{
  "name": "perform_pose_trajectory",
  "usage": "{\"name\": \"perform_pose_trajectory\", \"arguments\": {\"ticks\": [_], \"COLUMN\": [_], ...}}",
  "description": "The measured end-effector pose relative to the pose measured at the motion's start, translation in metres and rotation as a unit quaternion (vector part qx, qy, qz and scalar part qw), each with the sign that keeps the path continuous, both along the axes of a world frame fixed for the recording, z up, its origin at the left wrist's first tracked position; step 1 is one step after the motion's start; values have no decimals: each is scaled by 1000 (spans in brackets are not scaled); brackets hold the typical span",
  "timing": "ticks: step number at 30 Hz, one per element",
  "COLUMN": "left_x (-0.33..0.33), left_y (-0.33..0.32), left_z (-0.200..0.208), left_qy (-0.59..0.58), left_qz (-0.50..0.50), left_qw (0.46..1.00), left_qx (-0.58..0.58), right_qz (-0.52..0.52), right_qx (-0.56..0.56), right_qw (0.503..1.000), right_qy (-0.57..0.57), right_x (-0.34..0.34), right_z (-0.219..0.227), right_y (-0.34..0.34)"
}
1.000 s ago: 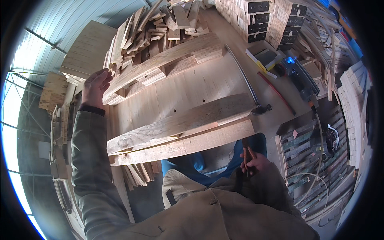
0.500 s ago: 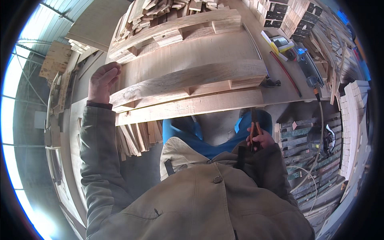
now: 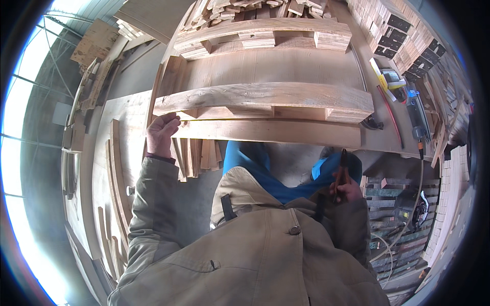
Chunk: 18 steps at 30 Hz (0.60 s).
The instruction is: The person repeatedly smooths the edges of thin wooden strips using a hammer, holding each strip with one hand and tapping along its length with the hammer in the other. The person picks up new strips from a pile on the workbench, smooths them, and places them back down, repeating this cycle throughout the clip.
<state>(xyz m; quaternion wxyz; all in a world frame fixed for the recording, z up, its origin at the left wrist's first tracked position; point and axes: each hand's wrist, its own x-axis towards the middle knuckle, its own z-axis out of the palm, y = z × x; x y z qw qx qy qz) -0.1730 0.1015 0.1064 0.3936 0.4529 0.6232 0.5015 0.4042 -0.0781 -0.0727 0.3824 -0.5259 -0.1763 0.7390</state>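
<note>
On the table [image 3: 382,140], offcuts [image 3: 245,10] lie behind the frame [image 3: 265,96], a power tool [image 3: 417,122] to its right

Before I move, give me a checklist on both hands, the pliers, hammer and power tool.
1. Pliers gripped in the right hand: ok, fingers closed around the handles.
2. Left hand empty: cannot tell, curled fingers hide its palm.
3. Left hand clear of the front plank: cannot tell, fingers are right at its left end.
4. Hammer free of both hands: ok, at the timbers' right end.
5. Power tool away from both hands: ok.
6. Power tool switched off: cannot tell.
</note>
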Motion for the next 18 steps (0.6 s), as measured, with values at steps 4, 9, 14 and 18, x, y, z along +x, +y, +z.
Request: {"name": "perform_pose_trajectory", "arguments": {"ticks": [4,9,14,18], "left_x": [-17,-32,-58,-101], "left_y": [-9,-4,8,22], "left_z": [-23,-43,-60,-78], "left_qy": [-2,22,163,299], "left_qz": [37,50,140,169], "left_qw": [999,997,972,937], "left_qx": [6,50,92,59], "right_qz": [2,-20,-4,1], "right_qx": [18,3,4,-12], "right_qw": [1000,1000,1000,1000], "right_qy": [10,6,0,6], "right_x": [0,-4,-3,-1], "right_z": [3,5,4,2], "right_y": [1,1,2,3]}}
